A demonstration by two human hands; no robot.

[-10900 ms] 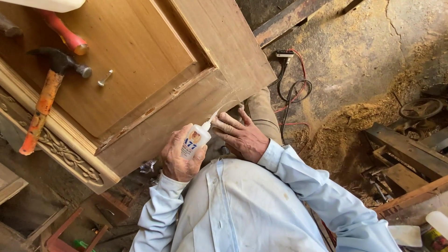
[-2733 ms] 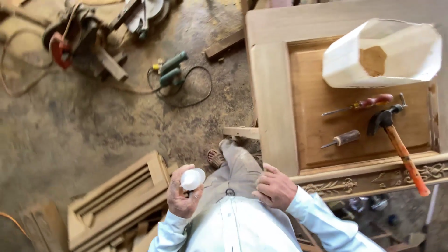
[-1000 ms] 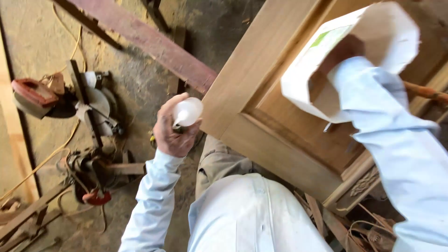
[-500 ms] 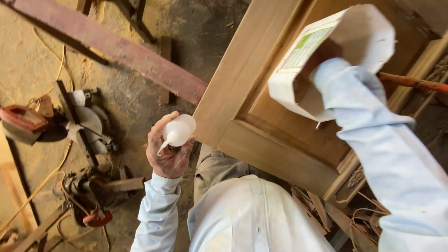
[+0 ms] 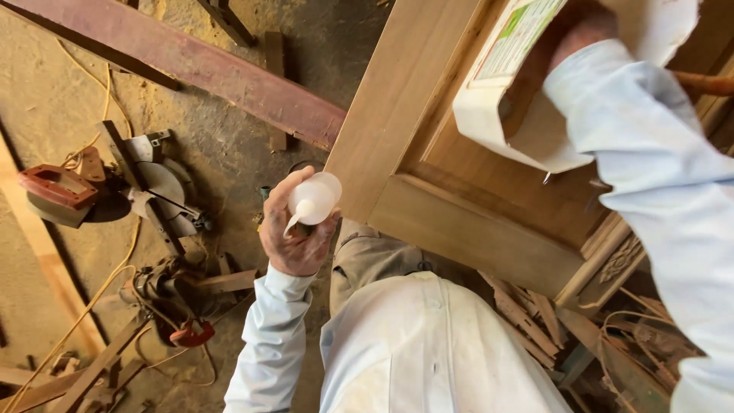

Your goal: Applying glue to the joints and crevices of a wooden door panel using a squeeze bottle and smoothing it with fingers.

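the small white glue bottle (image 5: 312, 200) sits in the left hand (image 5: 294, 229), its thin nozzle pointing toward the camera, held out over the dusty floor just off the near left corner of the wooden door panel (image 5: 428, 153). the fingers of that hand are wrapped tight around the bottle's body, with the thumb up along its side. the right hand (image 5: 575, 27) is up at the top of the view, pushed into the cut-open side of a big white plastic jug (image 5: 527, 99) that stands on the recessed part of the door panel; only the wrist and a bit of the back of the hand show, so whether its fingers are closed or spread inside cannot be told. the pale blue sleeve (image 5: 657, 168) runs from the jug down the right edge. an orange tool handle (image 5: 707, 82) shows just behind the sleeve, lying on the panel. on the floor to the left lie a circular saw (image 5: 157, 191) and a red power tool (image 5: 57, 191), well apart from the left hand, with a yellow cord (image 5: 84, 306) trailing past them. a long reddish beam (image 5: 191, 69) crosses the floor above the saw. scrap wood strips (image 5: 527, 313) are piled under the panel's carved edge.
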